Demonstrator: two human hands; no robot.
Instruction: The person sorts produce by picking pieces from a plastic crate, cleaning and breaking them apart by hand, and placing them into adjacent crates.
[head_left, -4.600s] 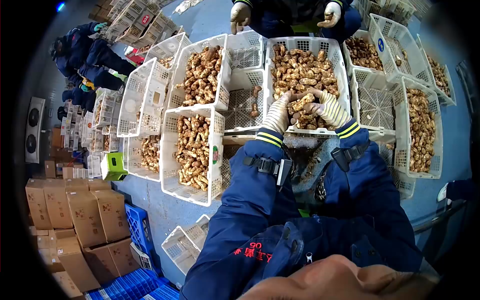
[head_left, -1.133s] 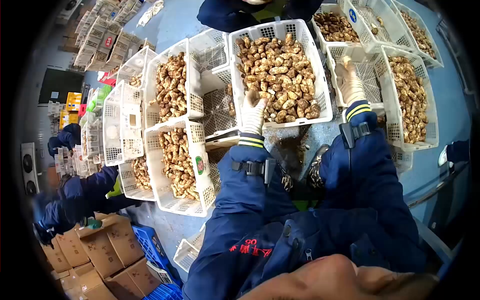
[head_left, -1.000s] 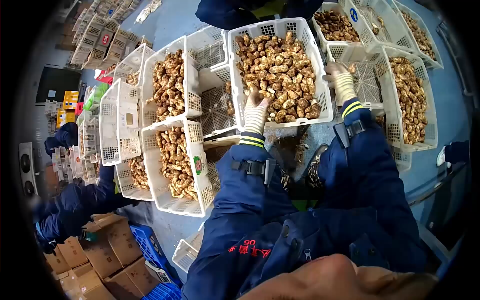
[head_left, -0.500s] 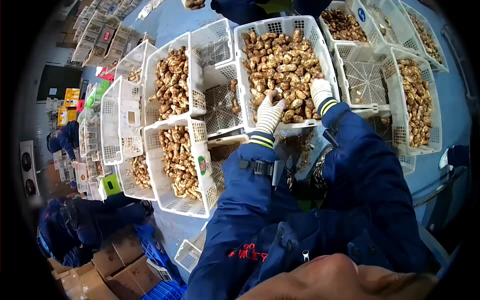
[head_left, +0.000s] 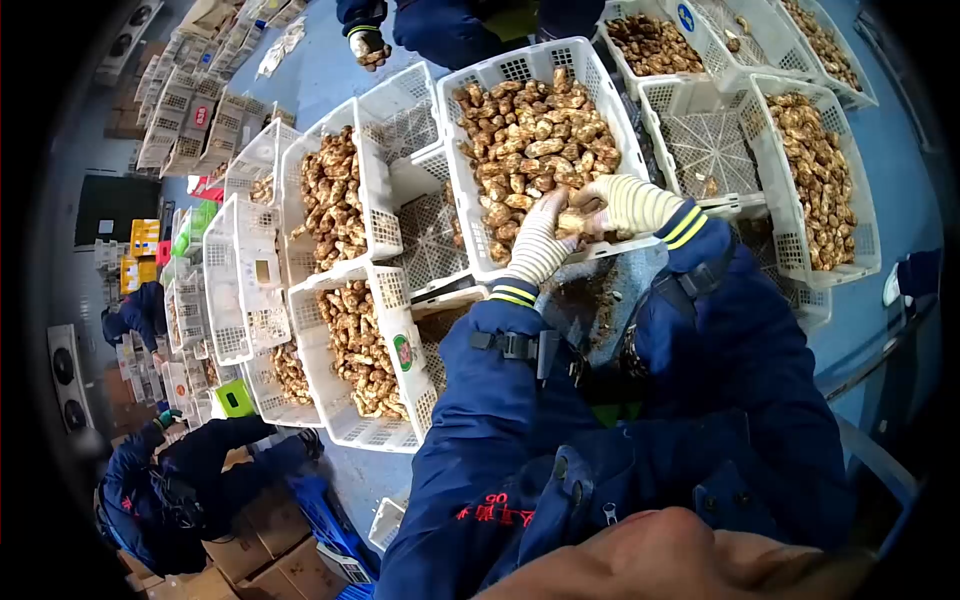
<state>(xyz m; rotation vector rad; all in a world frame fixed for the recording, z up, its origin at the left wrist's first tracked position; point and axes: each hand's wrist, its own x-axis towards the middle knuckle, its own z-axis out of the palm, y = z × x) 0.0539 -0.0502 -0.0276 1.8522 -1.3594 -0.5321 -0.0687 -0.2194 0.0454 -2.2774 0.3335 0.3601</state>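
Note:
A white plastic crate [head_left: 462, 215] full of stubby brown-and-cream mushrooms [head_left: 535, 130] stands in front of me. Over its near edge my two hands come together, both in striped knit gloves. Between them is a pale mushroom [head_left: 572, 222]. My left hand [head_left: 541, 240] is closed on its left side. From the right, the bent fingers of my right hand [head_left: 625, 205] pinch the same mushroom. The fingers partly cover it, so its full shape does not show.
More mushroom crates stand left [head_left: 375, 425] and right [head_left: 865, 255]. Beside the middle crate is a mesh-bottomed crate [head_left: 715, 150] with a few scraps. Across from me a co-worker's gloved hand [head_left: 368, 45] holds mushrooms. Another person [head_left: 190, 480] bends near cardboard boxes [head_left: 290, 570] at lower left.
My right hand has moved left from the crate's right side to meet my left hand at a mushroom. The view has shifted slightly, and the co-worker's hand opposite shows more.

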